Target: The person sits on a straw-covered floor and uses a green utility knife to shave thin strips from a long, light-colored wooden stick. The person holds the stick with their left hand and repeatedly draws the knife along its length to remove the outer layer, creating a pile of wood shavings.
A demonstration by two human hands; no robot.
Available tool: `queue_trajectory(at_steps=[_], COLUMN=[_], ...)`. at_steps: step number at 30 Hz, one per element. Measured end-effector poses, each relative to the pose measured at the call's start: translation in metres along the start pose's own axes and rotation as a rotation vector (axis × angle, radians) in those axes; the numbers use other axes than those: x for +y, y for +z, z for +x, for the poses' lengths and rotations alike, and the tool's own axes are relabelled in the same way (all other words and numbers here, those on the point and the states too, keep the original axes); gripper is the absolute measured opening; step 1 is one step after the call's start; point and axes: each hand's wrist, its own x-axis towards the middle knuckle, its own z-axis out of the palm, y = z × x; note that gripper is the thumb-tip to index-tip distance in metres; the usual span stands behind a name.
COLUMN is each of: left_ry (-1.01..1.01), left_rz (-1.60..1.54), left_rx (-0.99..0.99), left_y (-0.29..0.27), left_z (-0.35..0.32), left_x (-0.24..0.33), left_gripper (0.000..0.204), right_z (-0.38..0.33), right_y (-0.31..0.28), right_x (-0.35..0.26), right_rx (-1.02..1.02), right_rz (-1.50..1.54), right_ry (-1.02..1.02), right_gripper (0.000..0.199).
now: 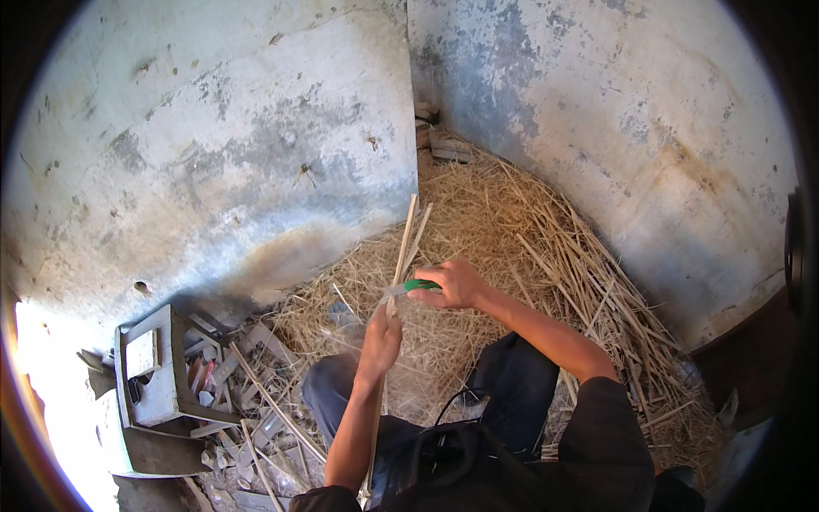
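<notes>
My left hand (381,338) is closed around a long thin cane stick (404,241) that runs from my lap up past the hand toward the wall. My right hand (455,283) grips a knife with a green handle (419,286). Its blade points left and meets the stick just above my left hand. Both hands are over my knees, above a bed of dry straw (503,247).
Stained plaster walls (239,145) meet in a corner behind the straw. A grey plastic stool (153,375) lies at the left among stick offcuts and scraps (247,375). A black cable (452,405) hangs over my dark trousers. Bricks (444,145) sit in the corner.
</notes>
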Motion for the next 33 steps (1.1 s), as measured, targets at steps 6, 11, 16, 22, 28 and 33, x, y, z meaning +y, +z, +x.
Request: queue_trajectory(at_steps=[6,11,16,22,28,33], left_ry=[-0.019,-0.033,-0.027,0.025,-0.010,-0.036], left_rz=[0.087,0.142,0.141,0.177,0.271,0.281], left_rx=[0.017,0.054,0.069,0.094,0.075,0.071], left_y=[-0.001,-0.002,-0.003,-0.006,-0.005,-0.002], left_z=[-0.004,-0.008,-0.010,-0.016,-0.035,-0.043], left_x=[0.013,0.018,0.024,0.023,0.018,0.015], left_gripper=[0.030,0.027,0.024,0.021,0.022,0.023], right_z=[-0.001,0.002,0.002,0.005,0.008,0.008], right_y=[0.005,0.005,0.010,0.013,0.002,-0.011], right_x=[0.008,0.006,0.013,0.016,0.046,0.046], right_rx=[0.053,0.086,0.126,0.118,0.213,0.201], right_rz=[-0.022,-0.044,-0.080,-0.090,-0.065,-0.102], right_ry=[-0.042,-0.070,-0.070,-0.084,0.027,0.065], right_gripper=[0.051,0.052,0.050,0.050,0.050,0.050])
